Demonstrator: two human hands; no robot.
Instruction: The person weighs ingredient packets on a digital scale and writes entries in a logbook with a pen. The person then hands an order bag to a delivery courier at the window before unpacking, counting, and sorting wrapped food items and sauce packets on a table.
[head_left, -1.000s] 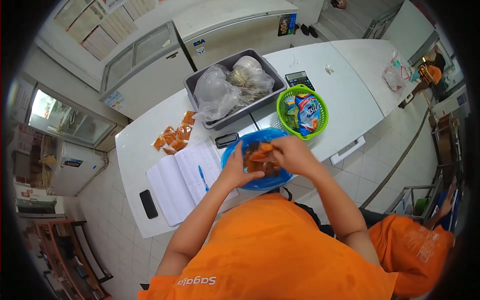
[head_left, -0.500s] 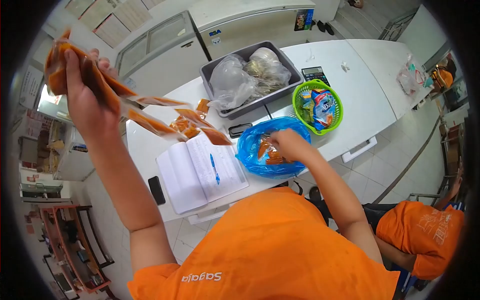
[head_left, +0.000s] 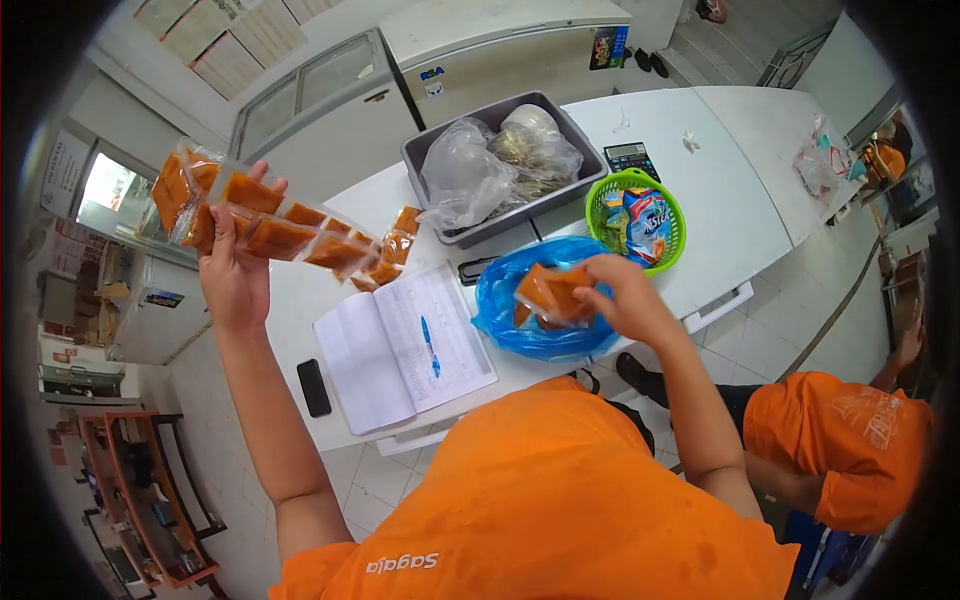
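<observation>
In the head view, my left hand [head_left: 240,285] is raised at the left, gripping strips of joined clear sachets [head_left: 285,238] filled with an orange-brown sauce. The strips stretch from above the hand toward the table. My right hand [head_left: 635,300] pinches an orange sauce sachet [head_left: 548,292] over the mouth of a blue plastic bag [head_left: 565,347]. More orange sachets show inside that bag, partly covered. Another bunch of sauce sachets [head_left: 400,238] rests on the table behind the open notebook [head_left: 360,355], where a blue pen [head_left: 430,345] lies.
A grey tub [head_left: 475,238] with clear plastic bags stands at the back. Right of it are a green basket [head_left: 672,255] of packets and a calculator [head_left: 632,158]. A dark phone [head_left: 314,388] lies left of the notebook. Another person in an orange shirt [head_left: 835,445] is at the right.
My left hand has come lower and rightward with the sachet strips, which now hang steadier. My right hand has lifted slightly, and a sauce sachet now shows in its fingers above the blue bag.
</observation>
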